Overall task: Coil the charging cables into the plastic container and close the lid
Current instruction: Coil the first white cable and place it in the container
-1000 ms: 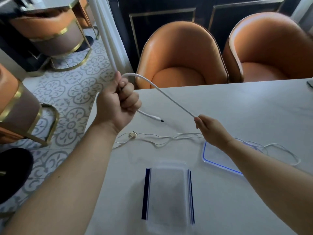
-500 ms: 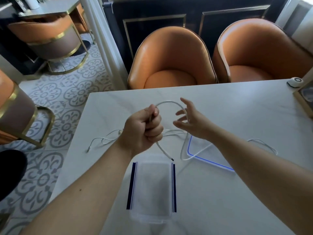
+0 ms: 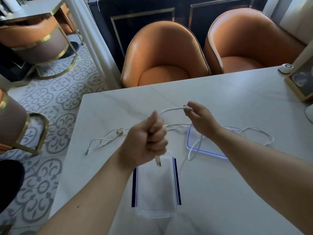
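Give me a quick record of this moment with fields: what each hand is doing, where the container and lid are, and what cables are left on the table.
left hand: fist closed on thick white cable, plug end hanging below
right hand: pinching the cable's loop
container: open, empty, nearest the person
lid: flat on table, right of container
thin cable: loose on table, uncoiled

Open bench is lying clear beyond both hands, while the near centre is being taken up by the plastic container. To its right the lid and a thin white cable are cluttering the surface; another cable is trailing toward the left edge.
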